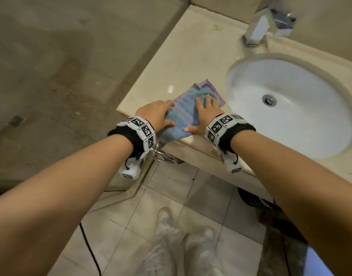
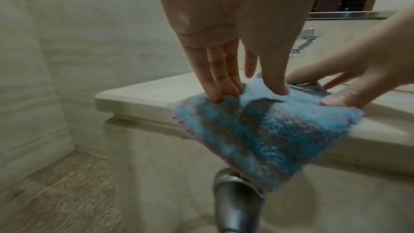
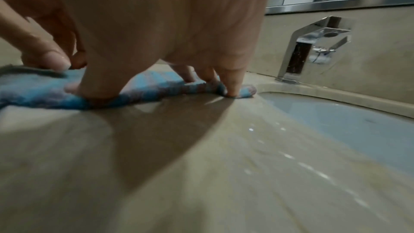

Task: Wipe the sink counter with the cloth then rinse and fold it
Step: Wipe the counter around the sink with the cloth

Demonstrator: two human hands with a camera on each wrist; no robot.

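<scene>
Soft, light, probably damp cloth (image 1: 183, 114), limp at the overhang; best taken at a corner or folded edge. Left hand (image 1: 157, 114) at left edge, fingers (image 2: 215, 84) straight and together, pressing. Lying on counter (image 1: 191, 56) front edge beside sink (image 1: 290, 108), flat under spread right hand (image 1: 205, 112)

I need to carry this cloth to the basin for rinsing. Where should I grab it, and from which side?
Probably pinch the corner of the cloth that droops over the front edge of the counter, coming from below and in front. It hangs free there, while the left hand and right hand press the rest flat.
</scene>
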